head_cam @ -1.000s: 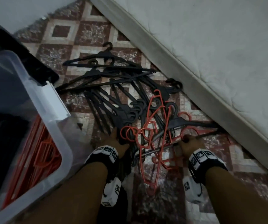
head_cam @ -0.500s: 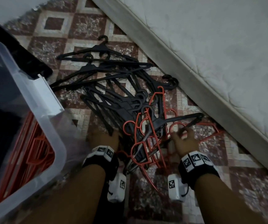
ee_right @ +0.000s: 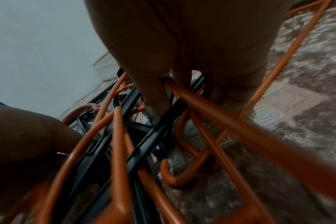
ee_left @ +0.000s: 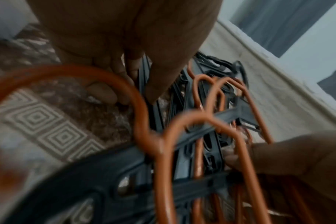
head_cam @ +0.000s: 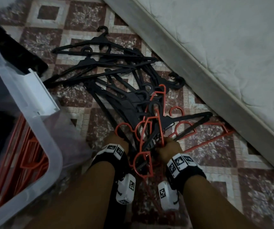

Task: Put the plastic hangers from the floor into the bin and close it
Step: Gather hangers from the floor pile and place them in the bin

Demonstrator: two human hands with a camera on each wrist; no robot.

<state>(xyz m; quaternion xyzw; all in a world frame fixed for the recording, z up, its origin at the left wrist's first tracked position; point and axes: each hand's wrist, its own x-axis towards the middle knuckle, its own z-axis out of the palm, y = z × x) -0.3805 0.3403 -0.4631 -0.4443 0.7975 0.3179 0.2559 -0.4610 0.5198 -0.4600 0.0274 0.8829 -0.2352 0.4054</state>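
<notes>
A tangle of black hangers lies on the patterned floor, with red hangers mixed into its near end. My left hand grips the near ends of several black hangers, fingers curled round their bars. Close beside it, my right hand grips a red hanger together with black bars. One more red hanger stretches out along the floor to the right. The clear plastic bin stands open at the left, with red hangers inside.
A white mattress runs diagonally along the right, close to the pile. A black lid lies behind the bin at the upper left. Bare patterned floor shows at the lower right.
My right hand has moved left, close to my left hand, bunching red and black hangers together. The near hangers have swung more upright.
</notes>
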